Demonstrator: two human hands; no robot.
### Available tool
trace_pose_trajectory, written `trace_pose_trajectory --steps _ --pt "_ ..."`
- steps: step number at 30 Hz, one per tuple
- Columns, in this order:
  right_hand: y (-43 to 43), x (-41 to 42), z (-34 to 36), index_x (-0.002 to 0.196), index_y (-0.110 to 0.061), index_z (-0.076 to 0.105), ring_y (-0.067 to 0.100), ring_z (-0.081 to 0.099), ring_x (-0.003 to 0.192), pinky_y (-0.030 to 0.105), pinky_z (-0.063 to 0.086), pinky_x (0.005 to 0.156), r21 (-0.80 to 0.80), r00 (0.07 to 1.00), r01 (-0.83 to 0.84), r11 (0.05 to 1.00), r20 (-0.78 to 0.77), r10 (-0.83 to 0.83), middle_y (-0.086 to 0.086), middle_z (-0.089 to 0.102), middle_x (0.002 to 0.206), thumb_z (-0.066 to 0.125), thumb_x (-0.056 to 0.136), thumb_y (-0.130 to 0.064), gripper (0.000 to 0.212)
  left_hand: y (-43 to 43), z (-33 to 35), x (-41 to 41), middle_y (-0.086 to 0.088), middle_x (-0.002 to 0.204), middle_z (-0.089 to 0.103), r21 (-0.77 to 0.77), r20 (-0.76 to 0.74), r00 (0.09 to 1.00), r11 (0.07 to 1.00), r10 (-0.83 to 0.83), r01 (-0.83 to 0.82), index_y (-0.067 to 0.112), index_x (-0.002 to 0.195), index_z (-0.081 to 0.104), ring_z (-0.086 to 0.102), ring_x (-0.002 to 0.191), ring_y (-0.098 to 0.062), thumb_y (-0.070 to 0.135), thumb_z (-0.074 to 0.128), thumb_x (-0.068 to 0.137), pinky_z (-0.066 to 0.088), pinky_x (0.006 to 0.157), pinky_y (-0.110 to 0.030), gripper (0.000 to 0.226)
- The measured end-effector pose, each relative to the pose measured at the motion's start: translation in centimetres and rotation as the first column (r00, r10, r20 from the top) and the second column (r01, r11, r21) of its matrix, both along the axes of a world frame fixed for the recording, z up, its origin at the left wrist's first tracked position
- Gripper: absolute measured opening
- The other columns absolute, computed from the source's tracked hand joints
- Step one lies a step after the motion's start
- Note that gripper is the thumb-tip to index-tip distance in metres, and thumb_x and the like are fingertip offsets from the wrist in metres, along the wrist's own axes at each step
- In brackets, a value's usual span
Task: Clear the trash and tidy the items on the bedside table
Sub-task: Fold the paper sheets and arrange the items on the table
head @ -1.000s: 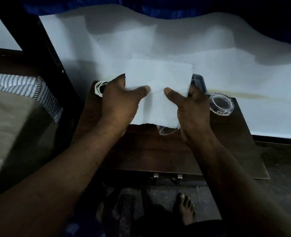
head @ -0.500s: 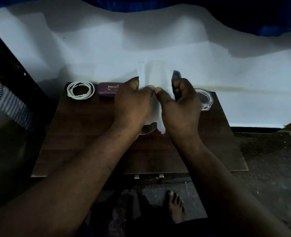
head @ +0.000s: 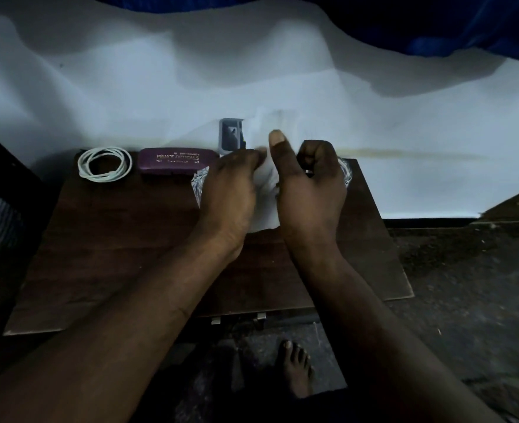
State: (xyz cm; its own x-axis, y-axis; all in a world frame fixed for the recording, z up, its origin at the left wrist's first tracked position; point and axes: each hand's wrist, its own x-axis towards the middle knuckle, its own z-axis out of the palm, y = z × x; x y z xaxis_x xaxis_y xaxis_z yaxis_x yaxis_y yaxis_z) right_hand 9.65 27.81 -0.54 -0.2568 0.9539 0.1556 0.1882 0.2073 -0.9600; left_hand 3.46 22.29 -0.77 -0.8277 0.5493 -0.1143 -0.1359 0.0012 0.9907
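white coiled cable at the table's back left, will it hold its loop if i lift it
Probably floppy: the white coiled cable is thin, lying in loose loops with no tie visible, so lifting one strand would likely let it sag or unwind. It looks light and, lying flat, should slide, not roll, on the table.

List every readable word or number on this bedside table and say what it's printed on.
"PRINCE OPTICALS": gold print on the purple case.
Small line above it and another below it: too blurred to read.
No legible print on the tissue.
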Motion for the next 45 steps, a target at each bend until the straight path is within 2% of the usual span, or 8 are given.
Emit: trace_pose_trajectory --steps 3,6,10,16,23,30,36,45 --pt "-0.3 0.3 0.4 0.084 -0.016 0.065 0.015 0.073 0.087 0.050 0.059 0.085 -0.035 0.998 -0.036 0.999 -0.053 0.034 -0.005 0.072 0.082 0.066 0.089 -0.063 0.047 -0.1 0.2 0.1 -0.015 0.097 0.078 0.144 0.191 0.975 0.986 -0.116 0.089 -0.001 0.106 0.073 0.074 0.089 -0.033 0.049 0.057 0.100 0.059 0.076 -0.043 0.052" --pt "-0.3 0.4 0.7 0.085 -0.016 0.067 0.018 0.073 0.089 0.052 0.059 0.086 -0.063 0.997 -0.035 0.997 -0.070 0.031 -0.003 0.074 0.086 0.054 0.086 -0.073 0.059 -0.1 -0.1 0.0 -0.023 0.092 0.074 0.142 0.119 0.967 0.968 -0.225 0.207 -0.005 0.107 0.070 0.070 0.074 -0.028 0.058 0.063 0.093 0.054 0.060 -0.033 0.065" --pt "-0.1 0.3 0.7 0.082 -0.008 0.065 0.026 0.073 0.081 0.051 0.060 0.080 -0.096 0.986 -0.055 0.994 -0.162 0.039 0.004 0.074 0.078 0.052 0.098 -0.059 0.056 0.4 -0.8 -0.2 -0.024 0.097 0.074 0.070 0.076 0.991 0.992 -0.109 0.104 -0.005 0.100 0.069 0.073 0.090 -0.035 0.025 0.068 0.097 0.058 0.081 -0.047 0.030" --pt "0.8 0.1 0.0 0.092 -0.018 0.066 0.000 0.066 0.082 0.020 0.051 0.079 0.034 0.999 0.029 0.999 0.012 -0.030 -0.010 0.071 0.087 0.077 0.090 -0.029 0.016 0.3 -0.9 -0.9 0.001 0.094 0.080 0.081 0.118 0.993 0.997 -0.005 -0.004 0.014 0.101 0.078 0.077 0.088 -0.016 0.018 0.065 0.098 0.060 0.072 -0.029 0.014" --pt "1.0 -0.1 -0.4 0.091 -0.015 0.070 0.016 0.069 0.082 0.038 0.057 0.078 -0.125 0.978 -0.149 0.981 0.126 0.164 -0.002 0.073 0.086 0.075 0.092 -0.036 0.022 0.1 -0.8 -1.3 0.010 0.083 0.079 0.141 0.168 0.986 0.990 0.003 -0.027 0.024 0.083 0.077 0.075 0.074 -0.004 0.017 0.066 0.097 0.055 0.055 -0.018 0.019" --pt "1.2 -0.2 -0.5 0.091 -0.014 0.072 0.021 0.073 0.086 0.044 0.059 0.084 -0.145 0.993 -0.086 0.986 0.071 0.097 0.000 0.076 0.086 0.080 0.090 -0.029 0.017 -0.2 -1.1 -1.7 0.009 0.094 0.080 0.096 0.155 0.986 0.994 -0.060 0.045 0.023 0.108 0.076 0.076 0.085 -0.008 0.025 0.065 0.098 0.059 0.066 -0.026 0.015" --pt "1.2 -0.5 -0.8 0.096 -0.010 0.072 0.030 0.074 0.091 0.049 0.061 0.086 -0.228 0.994 -0.108 0.968 -0.047 0.100 0.009 0.077 0.091 0.078 0.091 -0.025 0.017 -0.3 -1.6 -2.2 0.000 0.098 0.080 0.048 0.093 0.994 0.997 -0.060 0.055 0.022 0.106 0.076 0.077 0.089 -0.023 0.015 0.061 0.099 0.064 0.068 -0.045 0.018" --pt "1.1 -0.8 -1.3 0.106 -0.012 0.074 0.023 0.076 0.091 0.048 0.062 0.085 -0.160 0.963 -0.239 0.958 0.090 0.255 0.004 0.078 0.097 0.078 0.092 -0.020 0.017 -0.8 -1.8 -3.5 0.007 0.101 0.080 0.146 0.075 0.997 0.989 -0.025 0.014 0.034 0.092 0.077 0.076 0.093 -0.017 0.001 0.059 0.095 0.062 0.075 -0.037 0.038"
